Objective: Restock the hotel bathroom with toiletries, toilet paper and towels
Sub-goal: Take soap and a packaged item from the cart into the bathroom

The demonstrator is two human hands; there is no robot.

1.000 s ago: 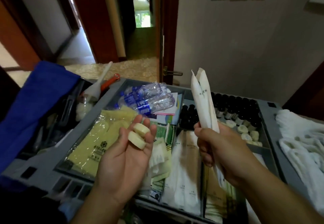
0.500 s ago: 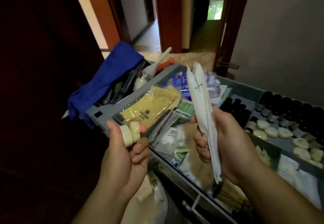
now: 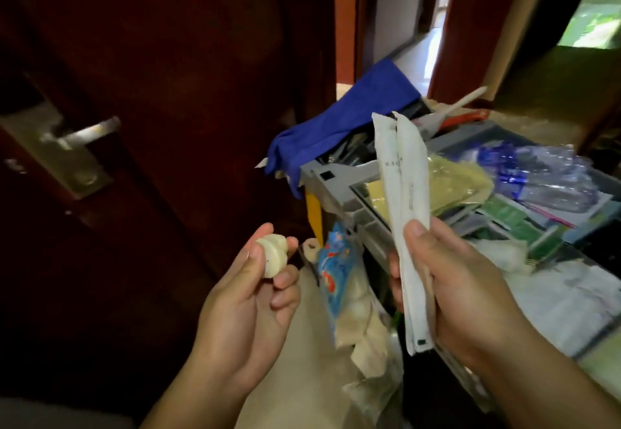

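Filling the left side is a dark wooden door (image 3: 168, 59) w/ a metal handle (image 3: 80, 133). Then the grey cart (image 3: 339, 190): a blue cloth (image 3: 342, 119) hangs over its far-left corner, and a yellow packet (image 3: 460, 186) and water bottles (image 3: 544, 173) lie inside. The right hand (image 3: 460, 287) grasps long white packets (image 3: 403, 173) upright, above the cart's left edge. The left hand (image 3: 248, 311) pinches stacked round soaps (image 3: 274, 255) btw thumb and fingers, just off that left edge.
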